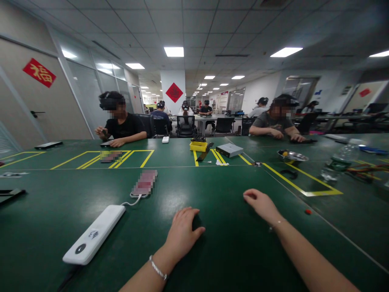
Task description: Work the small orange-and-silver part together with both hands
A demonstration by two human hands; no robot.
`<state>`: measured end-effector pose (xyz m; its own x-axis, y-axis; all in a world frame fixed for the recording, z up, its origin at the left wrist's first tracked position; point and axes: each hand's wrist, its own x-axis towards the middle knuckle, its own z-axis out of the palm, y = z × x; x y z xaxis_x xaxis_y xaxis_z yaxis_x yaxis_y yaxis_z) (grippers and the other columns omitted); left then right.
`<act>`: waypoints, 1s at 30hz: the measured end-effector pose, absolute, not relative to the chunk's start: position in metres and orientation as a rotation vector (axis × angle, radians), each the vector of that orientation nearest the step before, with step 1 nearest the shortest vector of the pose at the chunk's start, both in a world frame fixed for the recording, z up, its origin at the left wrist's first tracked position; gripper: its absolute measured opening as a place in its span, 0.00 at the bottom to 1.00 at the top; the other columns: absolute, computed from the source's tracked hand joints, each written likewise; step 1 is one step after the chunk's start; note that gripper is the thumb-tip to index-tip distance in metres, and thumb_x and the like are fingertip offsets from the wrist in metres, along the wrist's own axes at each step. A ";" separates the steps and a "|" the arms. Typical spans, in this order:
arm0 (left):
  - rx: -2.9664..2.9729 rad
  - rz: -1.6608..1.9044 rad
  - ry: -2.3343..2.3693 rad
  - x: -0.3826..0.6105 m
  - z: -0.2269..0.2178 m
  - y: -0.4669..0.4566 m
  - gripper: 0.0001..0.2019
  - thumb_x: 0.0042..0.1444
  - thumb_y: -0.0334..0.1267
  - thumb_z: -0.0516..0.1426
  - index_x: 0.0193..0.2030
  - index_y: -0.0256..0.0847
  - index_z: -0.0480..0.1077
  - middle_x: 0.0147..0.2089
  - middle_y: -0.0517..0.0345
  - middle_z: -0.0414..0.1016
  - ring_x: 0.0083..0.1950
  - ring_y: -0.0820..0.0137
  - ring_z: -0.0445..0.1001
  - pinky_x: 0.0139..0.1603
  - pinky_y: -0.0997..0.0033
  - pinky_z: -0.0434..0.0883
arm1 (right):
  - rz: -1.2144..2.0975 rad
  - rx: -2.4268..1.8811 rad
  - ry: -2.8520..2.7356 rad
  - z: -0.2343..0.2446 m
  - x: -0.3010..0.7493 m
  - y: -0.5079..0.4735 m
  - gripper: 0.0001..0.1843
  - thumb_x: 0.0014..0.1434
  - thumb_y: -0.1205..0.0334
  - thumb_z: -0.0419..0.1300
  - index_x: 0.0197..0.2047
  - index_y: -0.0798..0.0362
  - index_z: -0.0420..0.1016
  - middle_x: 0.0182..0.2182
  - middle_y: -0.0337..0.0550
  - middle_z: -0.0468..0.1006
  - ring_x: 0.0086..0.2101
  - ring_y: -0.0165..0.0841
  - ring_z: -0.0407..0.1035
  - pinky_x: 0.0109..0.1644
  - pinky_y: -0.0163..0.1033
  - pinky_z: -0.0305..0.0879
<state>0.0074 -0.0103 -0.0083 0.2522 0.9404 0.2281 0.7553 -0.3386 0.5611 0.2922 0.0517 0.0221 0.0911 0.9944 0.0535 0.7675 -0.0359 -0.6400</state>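
Observation:
My left hand point(184, 231) rests on the green table point(219, 247), palm down. Its thumb stands apart from the fingers, and nothing is in it. A silver bracelet point(158, 267) circles that wrist. To its left lies a long white power bank point(96, 233), joined by a short white cable point(132, 202) to a phone point(145, 182) whose screen is blurred out. My right hand point(261, 205) is over the table farther right, its fingers curled in and thumb close to the index finger; no object shows in it. A small red piece point(308, 211) lies to its right.
Beyond my hands are a yellow box point(198, 146) with dark cables, a grey box point(229, 150) and a metal dish point(292, 155). A plastic bottle point(342, 160) stands at right. Two people with headsets sit across the table. Yellow tape point(322, 193) marks areas.

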 end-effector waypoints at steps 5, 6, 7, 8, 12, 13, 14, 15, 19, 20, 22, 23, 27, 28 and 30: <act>2.021 0.874 1.491 0.017 -0.004 -0.018 0.18 0.46 0.40 0.57 0.45 0.44 0.60 0.39 0.58 0.73 0.41 0.67 0.71 0.42 0.67 0.65 | 0.939 -1.375 -1.812 0.013 0.177 0.015 0.05 0.48 0.62 0.53 0.29 0.55 0.65 0.24 0.37 0.71 0.27 0.27 0.65 0.32 0.32 0.61; 2.025 0.886 1.485 0.019 -0.004 -0.019 0.14 0.47 0.38 0.55 0.43 0.44 0.61 0.38 0.59 0.73 0.39 0.68 0.72 0.39 0.69 0.66 | 0.944 -1.331 -1.828 0.011 0.165 0.008 0.05 0.48 0.62 0.54 0.28 0.55 0.65 0.25 0.37 0.70 0.27 0.27 0.65 0.32 0.32 0.61; 2.035 0.896 1.475 0.020 -0.003 -0.020 0.11 0.49 0.36 0.53 0.41 0.44 0.61 0.36 0.59 0.73 0.37 0.69 0.72 0.37 0.71 0.65 | 0.941 -1.295 -1.854 0.010 0.157 0.003 0.05 0.48 0.62 0.54 0.28 0.55 0.65 0.26 0.38 0.70 0.28 0.27 0.65 0.33 0.32 0.61; 2.045 0.902 1.467 0.020 -0.003 -0.021 0.08 0.51 0.35 0.51 0.39 0.43 0.62 0.35 0.59 0.73 0.36 0.69 0.72 0.36 0.72 0.65 | 0.935 -1.269 -1.894 0.010 0.154 0.000 0.06 0.49 0.61 0.53 0.29 0.55 0.66 0.27 0.38 0.70 0.28 0.27 0.64 0.33 0.32 0.62; 1.952 0.949 1.496 0.014 -0.002 -0.017 0.07 0.52 0.39 0.49 0.37 0.43 0.64 0.31 0.60 0.72 0.32 0.70 0.71 0.33 0.71 0.65 | 0.603 -1.361 -2.089 0.019 0.186 0.014 0.13 0.54 0.57 0.49 0.39 0.54 0.67 0.34 0.43 0.71 0.34 0.30 0.64 0.39 0.36 0.62; 1.891 0.966 1.501 0.012 -0.003 -0.015 0.07 0.52 0.40 0.49 0.37 0.43 0.64 0.31 0.60 0.72 0.32 0.70 0.71 0.33 0.71 0.65 | 0.395 -1.464 -2.105 0.021 0.205 0.022 0.15 0.54 0.57 0.49 0.42 0.54 0.66 0.38 0.46 0.70 0.39 0.33 0.63 0.43 0.39 0.60; 1.815 0.996 1.464 0.010 -0.005 -0.012 0.08 0.53 0.40 0.49 0.38 0.42 0.63 0.33 0.59 0.73 0.34 0.69 0.72 0.35 0.70 0.66 | 0.171 -1.596 -2.086 0.021 0.227 0.030 0.17 0.53 0.57 0.49 0.45 0.55 0.66 0.42 0.49 0.68 0.43 0.37 0.61 0.47 0.42 0.58; 1.715 1.036 1.409 0.009 -0.008 -0.009 0.09 0.54 0.40 0.48 0.40 0.41 0.62 0.35 0.57 0.74 0.36 0.69 0.72 0.37 0.69 0.67 | -0.036 -1.751 -2.028 0.020 0.252 0.039 0.19 0.52 0.57 0.49 0.47 0.55 0.65 0.45 0.52 0.65 0.47 0.41 0.58 0.49 0.47 0.55; 1.468 1.146 1.306 0.005 -0.018 0.000 0.12 0.56 0.40 0.44 0.44 0.38 0.59 0.39 0.51 0.74 0.35 0.70 0.74 0.37 0.67 0.68 | -0.274 -2.416 -1.538 0.005 0.363 0.057 0.25 0.52 0.52 0.47 0.51 0.54 0.64 0.49 0.61 0.60 0.50 0.56 0.51 0.44 0.59 0.52; 1.451 1.159 1.293 0.005 -0.019 0.001 0.12 0.57 0.40 0.44 0.45 0.38 0.59 0.40 0.51 0.74 0.34 0.70 0.74 0.36 0.67 0.68 | -0.203 -2.518 -1.421 0.001 0.388 0.057 0.26 0.52 0.51 0.46 0.52 0.53 0.63 0.49 0.63 0.60 0.50 0.58 0.51 0.41 0.59 0.54; 1.448 1.165 1.275 0.005 -0.021 0.001 0.12 0.57 0.40 0.44 0.45 0.38 0.58 0.40 0.51 0.74 0.35 0.70 0.74 0.37 0.66 0.68 | -0.034 -2.630 -1.276 -0.007 0.427 0.055 0.26 0.52 0.53 0.45 0.53 0.53 0.62 0.48 0.67 0.60 0.47 0.60 0.55 0.35 0.56 0.56; 1.451 1.162 1.273 0.005 -0.021 0.001 0.12 0.57 0.40 0.44 0.45 0.39 0.58 0.40 0.51 0.74 0.35 0.70 0.74 0.37 0.66 0.67 | 0.032 -2.653 -1.247 -0.009 0.440 0.053 0.26 0.51 0.55 0.46 0.52 0.54 0.63 0.47 0.69 0.61 0.46 0.59 0.57 0.32 0.54 0.57; 1.476 1.140 1.274 0.005 -0.018 -0.002 0.12 0.56 0.40 0.44 0.46 0.39 0.57 0.40 0.52 0.74 0.36 0.70 0.74 0.40 0.65 0.67 | 0.106 -2.659 -1.293 -0.010 0.458 0.047 0.18 0.46 0.66 0.49 0.38 0.63 0.73 0.38 0.69 0.68 0.39 0.52 0.64 0.30 0.47 0.58; 1.481 1.137 1.271 0.005 -0.017 -0.002 0.12 0.56 0.40 0.45 0.46 0.39 0.57 0.40 0.52 0.74 0.36 0.70 0.73 0.40 0.65 0.66 | 0.098 -2.647 -1.308 -0.009 0.458 0.047 0.16 0.45 0.67 0.49 0.34 0.64 0.74 0.36 0.68 0.69 0.37 0.51 0.65 0.29 0.46 0.58; 1.473 1.144 1.274 0.005 -0.016 -0.002 0.12 0.55 0.40 0.46 0.46 0.39 0.56 0.39 0.52 0.75 0.35 0.70 0.73 0.40 0.65 0.66 | 0.077 -2.619 -1.322 -0.006 0.453 0.048 0.14 0.43 0.69 0.49 0.28 0.65 0.74 0.32 0.68 0.70 0.33 0.48 0.67 0.28 0.45 0.58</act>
